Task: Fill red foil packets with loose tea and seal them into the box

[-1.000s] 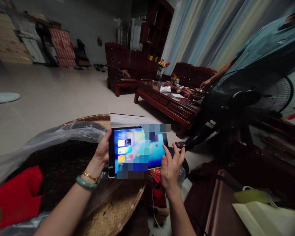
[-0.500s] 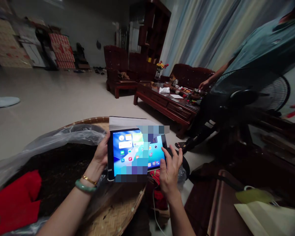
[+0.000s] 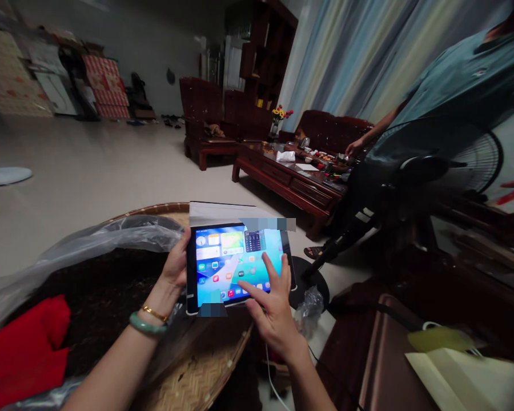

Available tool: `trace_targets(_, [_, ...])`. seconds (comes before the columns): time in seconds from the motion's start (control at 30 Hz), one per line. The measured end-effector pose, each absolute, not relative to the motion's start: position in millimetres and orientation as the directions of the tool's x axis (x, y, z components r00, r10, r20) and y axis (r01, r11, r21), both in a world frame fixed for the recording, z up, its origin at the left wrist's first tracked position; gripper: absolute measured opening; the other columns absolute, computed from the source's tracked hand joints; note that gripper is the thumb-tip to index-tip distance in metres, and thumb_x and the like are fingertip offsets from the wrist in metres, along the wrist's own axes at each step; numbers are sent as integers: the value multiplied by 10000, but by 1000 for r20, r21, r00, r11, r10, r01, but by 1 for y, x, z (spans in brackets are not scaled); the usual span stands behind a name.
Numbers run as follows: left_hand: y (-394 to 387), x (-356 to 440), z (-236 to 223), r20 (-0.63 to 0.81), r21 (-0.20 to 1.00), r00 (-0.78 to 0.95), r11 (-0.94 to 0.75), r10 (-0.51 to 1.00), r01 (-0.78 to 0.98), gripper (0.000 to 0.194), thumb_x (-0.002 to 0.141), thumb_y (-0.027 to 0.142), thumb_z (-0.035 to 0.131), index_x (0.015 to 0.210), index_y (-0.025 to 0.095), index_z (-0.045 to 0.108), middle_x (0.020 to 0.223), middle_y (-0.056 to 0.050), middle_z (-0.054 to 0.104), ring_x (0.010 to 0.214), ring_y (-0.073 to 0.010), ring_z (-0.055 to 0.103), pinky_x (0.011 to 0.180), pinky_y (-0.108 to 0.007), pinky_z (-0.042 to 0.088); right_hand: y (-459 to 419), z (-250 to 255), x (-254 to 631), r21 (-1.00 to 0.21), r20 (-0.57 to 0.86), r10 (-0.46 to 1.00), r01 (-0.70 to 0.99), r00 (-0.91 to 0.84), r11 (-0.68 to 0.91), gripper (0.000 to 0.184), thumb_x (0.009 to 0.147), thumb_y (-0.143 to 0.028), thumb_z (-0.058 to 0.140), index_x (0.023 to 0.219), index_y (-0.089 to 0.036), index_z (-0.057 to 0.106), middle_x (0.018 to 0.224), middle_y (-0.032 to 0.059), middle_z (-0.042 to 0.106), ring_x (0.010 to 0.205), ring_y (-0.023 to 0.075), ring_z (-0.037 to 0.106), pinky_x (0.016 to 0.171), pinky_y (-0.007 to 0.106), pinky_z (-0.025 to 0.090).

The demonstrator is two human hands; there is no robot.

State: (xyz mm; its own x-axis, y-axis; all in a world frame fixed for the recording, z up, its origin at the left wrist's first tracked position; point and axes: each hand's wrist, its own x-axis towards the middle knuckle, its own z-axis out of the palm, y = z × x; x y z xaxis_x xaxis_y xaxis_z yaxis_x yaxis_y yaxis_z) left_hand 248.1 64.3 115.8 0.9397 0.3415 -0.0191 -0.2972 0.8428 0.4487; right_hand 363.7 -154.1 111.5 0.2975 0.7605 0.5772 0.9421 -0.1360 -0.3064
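A tablet [image 3: 223,274] in a cover is lit up with a blue home screen of app icons; a few patches of it are pixelated. My left hand [image 3: 176,260] grips its left edge, with a gold bracelet and a green bangle on that wrist. Over the lower right of the screen hovers my right hand [image 3: 274,305], its fingers spread; whether a fingertip touches the glass I cannot tell. Beneath the tablet lies a round woven bamboo tray [image 3: 197,382], lined with clear plastic [image 3: 111,237] and holding dark loose material [image 3: 107,291].
A red cloth [image 3: 29,348] lies at the tray's left. To the right stand a black fan [image 3: 424,171] and a brown case-like surface [image 3: 379,354]. Beyond is a cluttered wooden coffee table [image 3: 286,182], with a person [image 3: 454,85] leaning over it.
My right hand has moved left from the tablet's right edge to over its screen, fingers spreading. My left hand keeps its hold. The view has shifted slightly.
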Motion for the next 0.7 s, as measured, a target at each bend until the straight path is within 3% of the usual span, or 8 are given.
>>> trace_targets(0.1, [66,247,114,18,449,948,844,318,-292,532,925,498,365,1193,100,596,1111,-176,688,1095,-323,613,1004,-506,413,-159,112,367,-369,665,650,919,368,-143,344,925,-387,405,1063,-268,696,1490,49,279,1401,389,67,1040,648,236])
trace_targets(0.23, [69,244,114,25,450,950,845,312,-289,503,922,485,384,1155,110,625,1060,-164,710,1008,-323,659,956,-516,454,-160,107,378,-458,660,522,840,541,-291,407,955,-380,321,1200,-195,589,1441,121,336,1405,354,67,1036,638,252])
trace_targets(0.7, [66,243,117,48,467,961,844,273,-263,530,922,502,361,1167,112,623,1100,-171,693,1083,-345,615,989,-536,415,-158,103,380,-461,650,514,828,560,-320,405,956,-386,322,1219,-188,556,1444,132,312,1404,357,47,1040,636,236])
